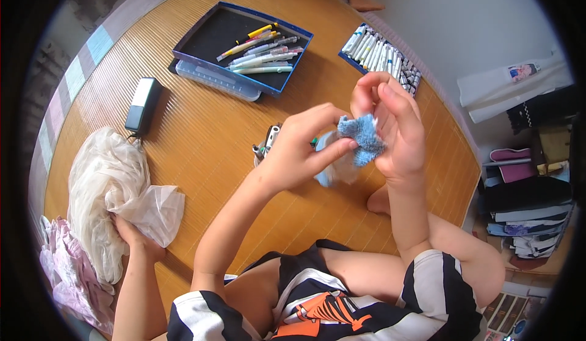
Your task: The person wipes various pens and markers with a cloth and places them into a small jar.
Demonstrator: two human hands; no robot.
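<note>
A small blue fuzzy knitted piece is pinched between the thumb and fingers of my left hand. Beside it my right hand is raised, palm toward the piece, with fingers apart and loosely bent; the knit's edge rests against its palm. Below the knit, a clear and pale blue thing is partly hidden by my left hand, and its kind cannot be made out. Behind my left wrist, a holder with small dark and white tools shows only in part.
On the slatted mat stand a dark blue box lid with several pens, a clear plastic case, and a box of white markers. A black-and-white case and sheer white cloth lie left. Folded clothes fill shelves at right.
</note>
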